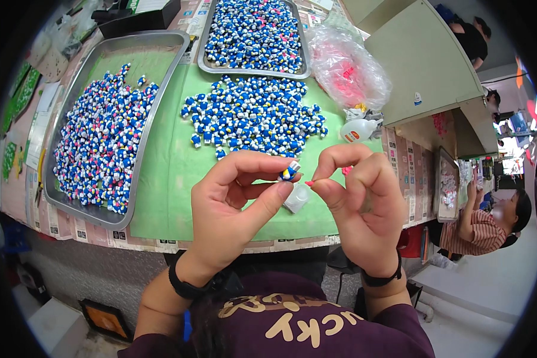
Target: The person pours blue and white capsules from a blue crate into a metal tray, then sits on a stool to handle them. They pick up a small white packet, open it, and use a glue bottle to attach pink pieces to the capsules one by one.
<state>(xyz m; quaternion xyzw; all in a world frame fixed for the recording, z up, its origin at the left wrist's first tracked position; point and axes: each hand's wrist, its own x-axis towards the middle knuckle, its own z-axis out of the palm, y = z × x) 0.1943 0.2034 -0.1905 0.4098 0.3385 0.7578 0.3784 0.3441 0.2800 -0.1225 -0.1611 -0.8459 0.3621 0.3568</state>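
The left hand [232,206] is pinching a small blue-and-white figure [289,172] between thumb and forefinger, holding it up above the near edge of the green mat [173,173]. The right hand [361,200] is pinching a tiny pink piece [309,183] between thumb and forefinger tips, just beside the figure and not yet touching it.

Judgement: the piece is best brought in straight, with both wrists steadied against each other and the figure kept turned toward the eye.

A loose heap of figures [253,116] is lying farther out on the mat. A steel tray [155,113] of figures is sitting at left, a second tray [204,36] far. A small clear cap [296,198] is resting below the hands; a bag of pink parts [346,68] is lying far right.
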